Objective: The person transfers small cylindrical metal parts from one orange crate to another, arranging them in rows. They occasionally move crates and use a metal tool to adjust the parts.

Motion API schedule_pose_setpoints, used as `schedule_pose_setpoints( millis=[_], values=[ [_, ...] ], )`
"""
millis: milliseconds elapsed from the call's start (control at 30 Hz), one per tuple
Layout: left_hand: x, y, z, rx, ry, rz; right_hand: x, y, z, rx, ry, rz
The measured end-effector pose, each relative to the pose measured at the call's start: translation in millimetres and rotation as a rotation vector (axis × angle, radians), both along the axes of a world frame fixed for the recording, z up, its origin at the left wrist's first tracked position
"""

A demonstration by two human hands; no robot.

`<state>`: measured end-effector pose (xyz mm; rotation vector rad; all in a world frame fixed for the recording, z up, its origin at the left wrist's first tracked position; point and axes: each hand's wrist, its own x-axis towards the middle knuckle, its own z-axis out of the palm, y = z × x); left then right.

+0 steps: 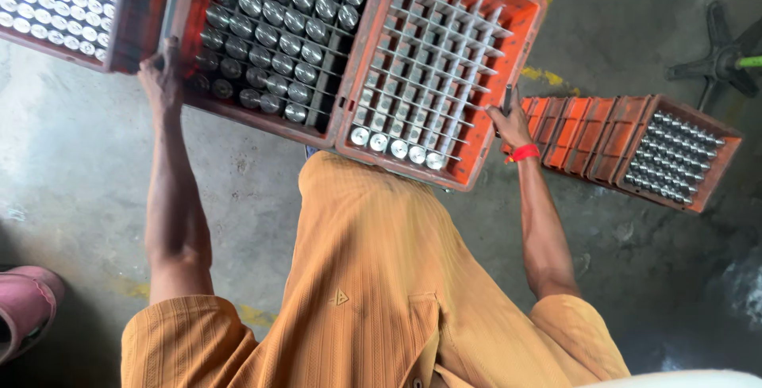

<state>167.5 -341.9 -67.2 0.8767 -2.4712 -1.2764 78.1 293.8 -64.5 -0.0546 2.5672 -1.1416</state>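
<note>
Your left hand (163, 78) grips the lower left corner of the full crate (274, 39), fingers curled over its rim, closed on the edge. That crate sits at 11 o'clock from your chest and is packed with round metal cylinders (274, 63) standing in rows. Touching it on the right, at 12 to 1 o'clock, is the grid crate (520, 15), an orange box with a grey divider grid; only its near row holds a few metal parts (393, 147), the other cells look bare. Your right hand (509, 124) rests against the right rim of the grid crate, closed around a thin dark rod (508, 99) that sticks up above the fingers; a red band (524, 152) circles that wrist. At 2 o'clock, just beyond the right hand, lies a row of orange trays (587, 130), and the far end holds rows of metal pins (675, 158). At 10 o'clock another crate (131, 23) holds small pale caps. All stand on the grey concrete floor (71, 174)
</note>
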Motion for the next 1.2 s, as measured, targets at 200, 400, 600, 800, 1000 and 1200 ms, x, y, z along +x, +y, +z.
schedule_pose_setpoints(
  millis=[200, 400, 600, 800, 1000, 1200],
  values=[
    [2, 1, 2, -0.013, -0.022, 0.029, 0, -3, 7, 0.151, -0.155, -0.106],
    [-2, 12, -3, -0.328, 0.029, 0.170, 5, -5, 7, 0.118, -0.182, -0.125],
    [-2, 8, -10, -0.339, 0.069, 0.138, 3, -1, 4, 0.158, -0.243, -0.115],
    [-3, 9, -11, -0.303, 0.078, 0.138, -2, 0, 2, 0.199, -0.265, -0.050],
    [-2, 11, -1, -0.453, 0.027, 0.157, 0, -5, 4, 0.218, -0.197, -0.053],
    [-45, 84, 20, -0.745, 0.241, -0.177, 11, -22, 6, 0.503, 0.017, -0.218]
  ],
)
